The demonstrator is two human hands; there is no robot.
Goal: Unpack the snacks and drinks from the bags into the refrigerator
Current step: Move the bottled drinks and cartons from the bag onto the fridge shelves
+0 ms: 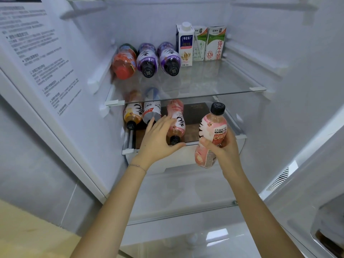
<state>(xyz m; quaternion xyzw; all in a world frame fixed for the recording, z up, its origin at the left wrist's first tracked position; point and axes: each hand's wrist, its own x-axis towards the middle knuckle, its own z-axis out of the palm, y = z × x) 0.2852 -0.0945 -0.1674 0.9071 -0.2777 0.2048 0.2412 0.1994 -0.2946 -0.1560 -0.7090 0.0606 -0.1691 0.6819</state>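
Left hand (158, 140) rests with fingers straight and spread on the pink bottle (177, 118) lying on the lower refrigerator shelf (128, 151). Right hand (225, 151) has its fingers wrapped round a second pink bottle (214, 127), upright, just before that shelf.

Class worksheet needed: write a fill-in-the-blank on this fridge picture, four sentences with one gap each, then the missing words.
On the upper shelf, ___ cartons stand at the back.
The leftmost bottle on that shelf has a ___ cap.
The right hand holds an upright pink bottle with a ___ cap.
The left hand touches a second pink bottle, which lies on its ___.
Missing words: three; red; black; side.
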